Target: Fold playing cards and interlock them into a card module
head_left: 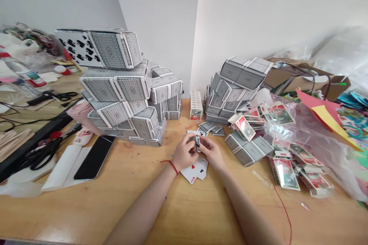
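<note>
Near the middle of the wooden table, the left hand and right hand together pinch a small folded card above a few face-up cards. A tall pile of card blocks stands far left and a lower pile far right. A phone lies left, and card packs lie right.

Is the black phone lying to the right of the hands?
No, the phone lies on white paper, left of the left hand gripping cards.
</note>
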`<state>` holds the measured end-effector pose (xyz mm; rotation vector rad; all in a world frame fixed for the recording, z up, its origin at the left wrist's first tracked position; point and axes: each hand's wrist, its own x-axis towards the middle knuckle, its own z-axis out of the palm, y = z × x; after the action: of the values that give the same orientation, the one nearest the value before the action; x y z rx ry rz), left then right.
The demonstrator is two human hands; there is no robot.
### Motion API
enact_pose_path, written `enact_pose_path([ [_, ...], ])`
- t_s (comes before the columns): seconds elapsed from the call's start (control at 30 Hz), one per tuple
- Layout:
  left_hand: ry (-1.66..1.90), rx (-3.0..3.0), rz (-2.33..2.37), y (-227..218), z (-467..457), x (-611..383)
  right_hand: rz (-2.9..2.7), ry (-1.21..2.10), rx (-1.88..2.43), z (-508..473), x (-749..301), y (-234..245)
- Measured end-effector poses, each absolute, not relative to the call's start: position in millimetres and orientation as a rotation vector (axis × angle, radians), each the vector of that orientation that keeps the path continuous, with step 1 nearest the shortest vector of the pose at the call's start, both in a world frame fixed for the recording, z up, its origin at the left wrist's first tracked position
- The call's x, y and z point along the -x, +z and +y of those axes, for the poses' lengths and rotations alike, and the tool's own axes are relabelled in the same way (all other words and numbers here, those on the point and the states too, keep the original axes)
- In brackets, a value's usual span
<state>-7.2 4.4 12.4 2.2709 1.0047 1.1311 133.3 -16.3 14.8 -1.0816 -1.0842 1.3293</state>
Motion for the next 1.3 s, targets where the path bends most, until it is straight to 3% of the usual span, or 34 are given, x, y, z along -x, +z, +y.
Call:
enact_pose_path([
  [0.5, 1.070, -2.392, 0.999, 11.3, 4.1, 7.9, -0.829, 1.523, 1.031, -15.6, -131.6, 11.3],
  [1.3, 1.051, -2.449, 0.941, 14.2, 1.6, 7.4, -0.778, 1.568, 0.986, -16.4, -133.7, 19.2],
])
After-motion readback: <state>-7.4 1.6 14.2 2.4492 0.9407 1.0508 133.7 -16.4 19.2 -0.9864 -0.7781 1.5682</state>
